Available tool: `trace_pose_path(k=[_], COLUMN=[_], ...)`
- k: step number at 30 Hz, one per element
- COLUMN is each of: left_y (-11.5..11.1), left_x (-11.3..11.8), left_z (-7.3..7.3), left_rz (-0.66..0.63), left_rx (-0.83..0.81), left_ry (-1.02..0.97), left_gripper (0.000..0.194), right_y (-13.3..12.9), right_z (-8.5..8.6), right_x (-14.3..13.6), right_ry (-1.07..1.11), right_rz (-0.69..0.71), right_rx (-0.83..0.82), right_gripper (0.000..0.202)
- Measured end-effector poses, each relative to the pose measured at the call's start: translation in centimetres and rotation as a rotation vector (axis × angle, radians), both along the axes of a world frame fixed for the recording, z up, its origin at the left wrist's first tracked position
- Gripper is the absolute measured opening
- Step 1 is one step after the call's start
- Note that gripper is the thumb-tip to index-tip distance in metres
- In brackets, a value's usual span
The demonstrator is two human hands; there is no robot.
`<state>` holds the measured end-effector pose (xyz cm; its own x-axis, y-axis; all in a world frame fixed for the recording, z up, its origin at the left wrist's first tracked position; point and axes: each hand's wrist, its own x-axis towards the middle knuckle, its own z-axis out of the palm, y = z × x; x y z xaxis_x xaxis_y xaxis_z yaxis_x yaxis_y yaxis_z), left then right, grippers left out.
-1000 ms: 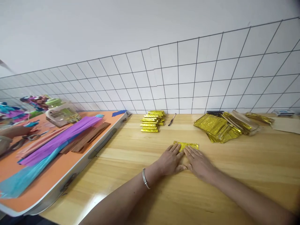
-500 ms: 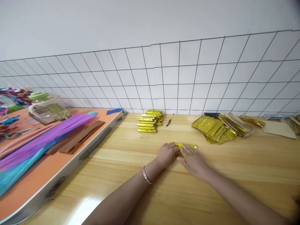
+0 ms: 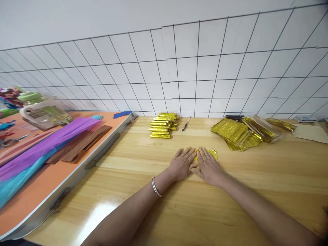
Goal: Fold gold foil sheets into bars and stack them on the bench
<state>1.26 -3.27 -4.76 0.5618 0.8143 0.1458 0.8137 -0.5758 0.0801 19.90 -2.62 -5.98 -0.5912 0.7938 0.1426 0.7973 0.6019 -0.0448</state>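
A piece of shiny gold foil lies on the wooden table, mostly covered by my hands. Flat on its left part rests my left hand, fingers stretched out, a silver bracelet round the wrist. My right hand lies flat on the foil beside it, fingers extended, the two hands touching near the thumbs. Beyond them is a stack of narrow gold foil strips. To the right sits a fanned pile of flat gold foil pieces. How the foil under my palms is folded is hidden.
A pen lies between the stack and the pile. Beige paper rests at the far right. On the left, an orange-topped board holds purple crepe paper, brown strips and a clear container with a green lid. A tiled wall borders the back.
My left hand's fingers, curled at the foil's edge before, now lie stretched flat on it. My right hand stays flat on the foil. The view has tilted upward slightly.
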Motion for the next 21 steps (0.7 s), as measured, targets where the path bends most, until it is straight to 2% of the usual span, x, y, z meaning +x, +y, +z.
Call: trace_pose_path(k=[4, 13, 21], left_y=[-0.1, 1.5, 1.8], left_x=[0.0, 0.2, -0.1], left_z=[0.3, 0.7, 0.5], left_rz=[-0.001, 0.060, 0.107], left_rx=[0.001, -0.020, -0.008], left_ry=[-0.011, -0.203, -0.224], left_gripper=[0.056, 0.033, 0.038], right_y=[0.4, 0.4, 2.1], right_z=[0.1, 0.2, 0.9], right_x=[1.4, 6.6, 7.8], right_ry=[0.009, 0.052, 0.223], right_rz=[0.033, -0.055, -0.147], right_rx=[-0.030, -0.044, -0.030], right_gripper=[0.073, 0.062, 0.037])
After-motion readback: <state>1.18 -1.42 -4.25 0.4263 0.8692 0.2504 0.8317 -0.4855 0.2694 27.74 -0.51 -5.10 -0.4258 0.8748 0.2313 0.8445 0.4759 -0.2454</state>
